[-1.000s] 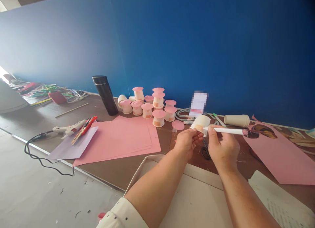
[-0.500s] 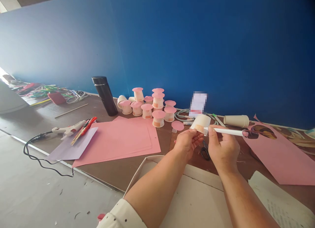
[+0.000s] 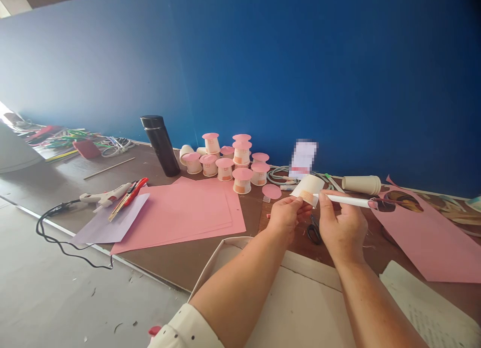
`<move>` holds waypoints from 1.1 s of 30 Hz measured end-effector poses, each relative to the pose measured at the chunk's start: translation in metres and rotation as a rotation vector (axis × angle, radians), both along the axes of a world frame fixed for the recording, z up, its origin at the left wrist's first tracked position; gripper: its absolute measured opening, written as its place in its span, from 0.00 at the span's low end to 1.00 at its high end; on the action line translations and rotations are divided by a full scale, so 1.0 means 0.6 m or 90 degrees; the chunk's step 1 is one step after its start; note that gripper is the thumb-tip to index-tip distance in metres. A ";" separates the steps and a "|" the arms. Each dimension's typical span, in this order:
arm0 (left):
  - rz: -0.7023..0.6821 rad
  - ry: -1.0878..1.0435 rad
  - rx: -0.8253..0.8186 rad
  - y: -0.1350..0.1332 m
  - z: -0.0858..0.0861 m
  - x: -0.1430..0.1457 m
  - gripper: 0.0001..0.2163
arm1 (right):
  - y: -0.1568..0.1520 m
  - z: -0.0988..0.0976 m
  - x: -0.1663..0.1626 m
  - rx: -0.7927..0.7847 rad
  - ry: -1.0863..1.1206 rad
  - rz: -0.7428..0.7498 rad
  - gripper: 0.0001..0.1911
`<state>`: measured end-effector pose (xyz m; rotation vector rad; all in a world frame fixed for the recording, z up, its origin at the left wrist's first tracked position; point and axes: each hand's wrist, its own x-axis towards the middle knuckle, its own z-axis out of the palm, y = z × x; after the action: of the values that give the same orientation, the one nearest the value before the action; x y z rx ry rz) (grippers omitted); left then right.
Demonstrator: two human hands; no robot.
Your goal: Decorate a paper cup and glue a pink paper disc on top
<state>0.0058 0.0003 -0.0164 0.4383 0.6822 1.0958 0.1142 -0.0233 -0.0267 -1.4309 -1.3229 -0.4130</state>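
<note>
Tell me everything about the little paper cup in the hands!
The small cream paper cup is held in the air, tipped on its side, above the brown table. It looks like thin paper and has an orange-pink patch near its lower edge. The left hand pinches that end with its fingertips. The tip of a white pen, held in the right hand, touches its side. It has no pink top, unlike the pink-topped paper cups standing behind.

Brown table (image 3: 165, 260) against a blue wall (image 3: 300, 62). Upright black flask (image 3: 161, 145); just beside it a cluster of pink-topped cups (image 3: 225, 161). Pink paper sheets (image 3: 188, 213), overlapping; lilac sheet (image 3: 108, 224) carrying a glue gun (image 3: 105, 196) and a red knife (image 3: 132, 190). Loose pink disc (image 3: 271, 191); scissors (image 3: 313, 232); beige cup (image 3: 361, 184) lying on its side.
</note>
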 end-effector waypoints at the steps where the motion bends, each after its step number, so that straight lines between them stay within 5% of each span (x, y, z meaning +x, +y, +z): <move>1: 0.002 0.005 0.004 0.001 -0.001 0.000 0.10 | 0.001 -0.001 0.001 -0.001 -0.006 0.000 0.15; 33: 0.061 0.185 0.049 0.005 -0.002 0.008 0.10 | -0.002 0.001 -0.002 -0.095 0.025 -0.041 0.19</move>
<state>0.0108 0.0035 -0.0173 0.6453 0.9261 1.1628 0.1127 -0.0244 -0.0261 -1.6022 -1.3006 -0.3323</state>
